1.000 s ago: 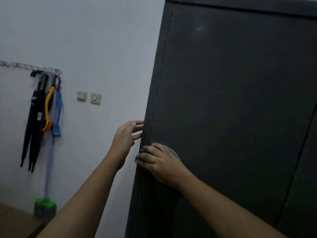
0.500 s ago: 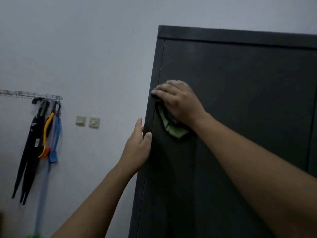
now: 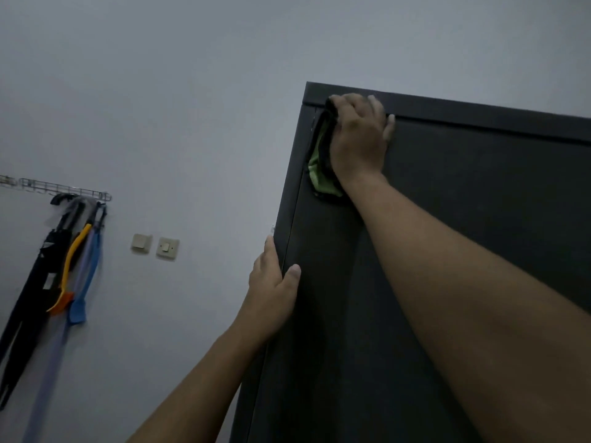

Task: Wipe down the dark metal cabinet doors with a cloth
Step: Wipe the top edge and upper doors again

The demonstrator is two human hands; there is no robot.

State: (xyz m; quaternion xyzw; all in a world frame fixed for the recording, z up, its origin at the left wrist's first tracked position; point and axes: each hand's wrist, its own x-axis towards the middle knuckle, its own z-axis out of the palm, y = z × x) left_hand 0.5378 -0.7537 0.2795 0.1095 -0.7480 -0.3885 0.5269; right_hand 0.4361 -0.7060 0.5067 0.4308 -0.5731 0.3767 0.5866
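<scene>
The right hand, fingers flat, presses the green cloth onto the top left corner of the cabinet door. The left hand, fingers straight, likely steadies the edge

Cloth on cabinet door's top-left corner

The right hand presses flat at the end of an outstretched arm, fingers spread and nearly straight. Below and left of that press, the left hand lies flat, fingers straight upward, thumb splayed apart
</scene>
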